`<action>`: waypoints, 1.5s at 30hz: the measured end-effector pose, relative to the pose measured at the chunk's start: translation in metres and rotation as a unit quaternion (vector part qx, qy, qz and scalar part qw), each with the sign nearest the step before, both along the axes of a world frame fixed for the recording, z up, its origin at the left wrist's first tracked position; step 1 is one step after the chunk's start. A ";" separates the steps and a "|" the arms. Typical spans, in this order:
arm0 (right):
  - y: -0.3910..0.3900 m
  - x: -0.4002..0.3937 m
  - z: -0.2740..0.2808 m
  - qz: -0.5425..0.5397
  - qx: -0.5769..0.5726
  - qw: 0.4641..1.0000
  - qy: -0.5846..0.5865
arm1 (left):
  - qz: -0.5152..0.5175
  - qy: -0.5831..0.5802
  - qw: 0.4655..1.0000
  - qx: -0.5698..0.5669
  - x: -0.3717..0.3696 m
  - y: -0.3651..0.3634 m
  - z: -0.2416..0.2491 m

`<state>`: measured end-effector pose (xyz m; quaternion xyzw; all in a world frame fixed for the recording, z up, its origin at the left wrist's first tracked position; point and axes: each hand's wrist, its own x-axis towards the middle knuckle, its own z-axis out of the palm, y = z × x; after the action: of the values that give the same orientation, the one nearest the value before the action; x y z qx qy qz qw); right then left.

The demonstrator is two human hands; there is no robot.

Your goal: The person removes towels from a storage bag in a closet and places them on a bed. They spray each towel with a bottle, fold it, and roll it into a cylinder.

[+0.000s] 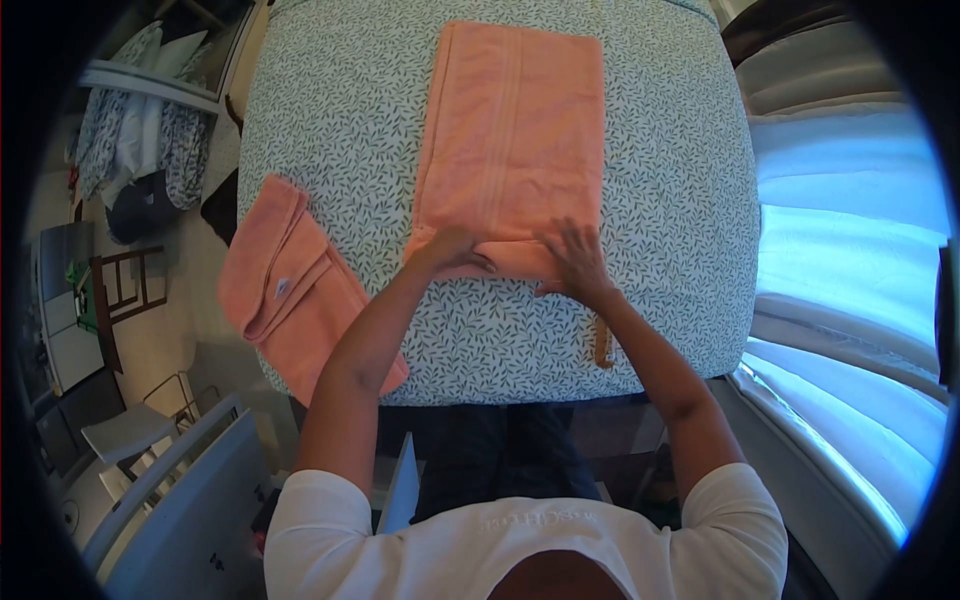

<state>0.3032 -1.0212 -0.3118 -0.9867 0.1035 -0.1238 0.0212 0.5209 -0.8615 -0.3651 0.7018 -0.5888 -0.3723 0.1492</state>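
Observation:
A folded coral towel (pixel 520 120) lies lengthwise on the leaf-patterned bed cover (pixel 340 110), its near edge turned up in a narrow fold. At the left end of that fold, my left hand (pixel 458 252) rests on the cloth, thumb apart from the fingers. My right hand (pixel 580 262) lies on the fold's right end with its fingers spread. A second coral towel (pixel 300 290), loosely folded and showing a small white label, lies at the bed's left edge, partly behind my left forearm.
A brown strip-like object (pixel 604 345) lies near the bed's front edge. Bright curtains (pixel 850 230) hang along the right side. At the left are a wooden chair (pixel 130 283), a grey seat (pixel 128 433) and a pale panel (pixel 195 510).

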 end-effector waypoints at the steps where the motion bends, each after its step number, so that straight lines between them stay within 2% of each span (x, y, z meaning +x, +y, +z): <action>1: -0.006 0.003 -0.018 0.013 0.102 0.985 0.142 | 0.001 0.077 0.995 0.056 0.014 -0.012 -0.013; 2: -0.014 0.011 -0.025 0.026 0.202 0.939 0.279 | 0.001 0.152 0.982 0.113 0.022 -0.022 -0.014; 3: -0.031 0.023 -0.032 0.032 0.273 0.915 0.294 | -0.001 0.148 0.983 0.112 0.027 -0.030 -0.015; 4: -0.050 0.037 -0.031 0.031 0.272 0.916 0.292 | 0.034 0.030 0.998 0.034 0.024 -0.039 -0.001; 5: -0.070 0.052 -0.030 0.030 0.337 0.878 0.339 | 0.070 -0.087 0.993 -0.043 0.018 -0.046 0.013; 6: -0.087 0.064 -0.032 0.029 0.400 0.832 0.383 | 0.071 -0.088 0.993 -0.042 0.009 -0.051 0.028; 7: -0.101 0.064 -0.053 0.012 0.479 0.815 0.325 | 0.074 -0.186 0.972 -0.122 -0.002 -0.053 0.043; 8: -0.106 0.071 -0.048 0.012 0.481 0.815 0.324 | 0.073 -0.281 0.936 -0.201 -0.008 -0.053 0.045; 9: -0.114 0.076 -0.042 -0.015 0.514 0.773 0.372 | 0.071 -0.281 0.936 -0.201 -0.009 -0.053 0.048; 10: -0.119 0.078 -0.043 -0.041 0.544 0.725 0.419 | 0.009 -0.342 0.922 -0.181 -0.011 -0.051 0.042; 11: -0.119 0.079 -0.051 -0.040 0.546 0.725 0.418 | -0.053 -0.401 0.900 -0.160 -0.009 -0.051 0.038; 12: -0.117 0.079 -0.056 -0.032 0.528 0.754 0.390 | -0.056 -0.402 0.900 -0.160 -0.003 -0.055 0.028; 13: -0.115 0.076 -0.062 -0.025 0.509 0.780 0.362 | -0.067 -0.332 0.931 -0.136 0.004 -0.060 0.007; 14: -0.105 0.076 -0.053 -0.029 0.511 0.779 0.362 | -0.079 -0.258 0.956 -0.111 0.012 -0.067 0.000; 15: -0.090 0.075 -0.044 -0.088 0.381 0.873 0.292 | -0.081 -0.256 0.957 -0.112 0.022 -0.073 -0.006; 16: -0.076 0.071 -0.034 -0.141 0.237 0.937 0.214 | -0.058 -0.131 0.987 -0.068 0.033 -0.080 -0.001; 17: -0.063 0.061 -0.032 -0.074 0.151 0.980 0.109 | -0.034 -0.005 0.999 -0.022 0.043 -0.086 0.003; 18: -0.054 0.054 -0.029 -0.073 0.150 0.980 0.110 | -0.033 -0.004 0.999 -0.022 0.051 -0.091 0.008; 21: -0.035 0.042 -0.017 0.030 -0.045 0.998 0.044 | -0.080 0.044 0.995 0.042 0.061 -0.102 0.028; 22: -0.038 0.043 -0.016 0.031 -0.046 0.998 0.043 | -0.091 0.050 0.991 0.084 0.061 -0.103 0.038; 24: -0.042 0.045 -0.018 0.029 0.173 0.982 0.073 | -0.101 0.056 0.985 0.130 0.066 -0.105 0.053; 25: -0.043 0.048 -0.011 0.030 0.176 0.981 0.073 | -0.116 0.082 0.973 0.182 0.070 -0.103 0.060; 26: -0.048 0.054 0.003 0.048 0.226 0.961 0.155 | -0.130 0.106 0.958 0.233 0.074 -0.100 0.059; 27: -0.052 0.061 0.011 0.067 0.273 0.931 0.234 | -0.129 0.105 0.958 0.234 0.075 -0.094 0.059; 28: -0.055 0.065 0.002 0.068 0.275 0.930 0.233 | -0.092 0.119 0.965 0.217 0.074 -0.085 0.053; 30: -0.070 0.077 -0.023 0.061 0.304 0.892 0.330 | -0.053 0.130 0.970 0.197 0.063 -0.073 0.037; 31: -0.081 0.086 -0.026 0.061 0.304 0.893 0.327 | -0.011 -0.029 0.999 0.034 0.055 -0.065 0.028; 32: -0.094 0.094 -0.027 0.030 0.384 0.856 0.346 | 0.030 -0.187 0.973 -0.131 0.048 -0.060 0.032; 33: -0.105 0.103 -0.028 -0.001 0.460 0.811 0.362 | 0.028 -0.190 0.973 -0.130 0.040 -0.056 0.035; 34: -0.116 0.110 -0.031 0.000 0.462 0.811 0.360 | 0.012 -0.279 0.948 -0.154 0.028 -0.057 0.052; 35: -0.128 0.115 -0.033 -0.043 0.566 0.727 0.386 | -0.005 -0.363 0.915 -0.177 0.023 -0.058 0.058; 36: -0.133 0.119 -0.036 -0.085 0.658 0.628 0.406 | -0.006 -0.363 0.915 -0.175 0.027 -0.059 0.048; 37: -0.134 0.122 -0.036 -0.109 0.650 0.620 0.425 | -0.020 -0.337 0.931 -0.139 0.034 -0.063 0.027; 38: -0.135 0.124 -0.034 -0.110 0.649 0.622 0.425 | -0.033 -0.310 0.944 -0.105 0.044 -0.074 0.021; 39: -0.132 0.123 -0.031 -0.084 0.607 0.689 0.387 | -0.033 -0.309 0.945 -0.106 0.056 -0.083 0.015; 40: -0.128 0.123 -0.027 -0.056 0.560 0.750 0.347 | -0.048 -0.193 0.980 -0.027 0.071 -0.097 0.023; 41: -0.117 0.123 -0.019 -0.055 0.558 0.751 0.350 | -0.060 -0.075 0.994 0.053 0.086 -0.110 0.028; 42: -0.096 0.121 -0.009 -0.043 0.413 0.876 0.245 | -0.057 -0.071 0.994 0.053 0.098 -0.123 0.029; 43: -0.081 0.119 -0.002 -0.029 0.250 0.959 0.128 | -0.065 -0.008 0.989 0.130 0.111 -0.137 0.028; 44: -0.073 0.119 -0.005 -0.029 0.248 0.960 0.128 | -0.072 0.052 0.975 0.204 0.122 -0.148 0.025; 45: -0.066 0.117 -0.011 -0.004 0.131 0.981 0.140 | -0.073 0.053 0.975 0.202 0.127 -0.154 0.022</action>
<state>0.4198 -1.0871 -0.3231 -0.9825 0.1248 0.0305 0.1351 0.6476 -1.0157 -0.3431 0.6522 -0.5420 -0.5300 0.0075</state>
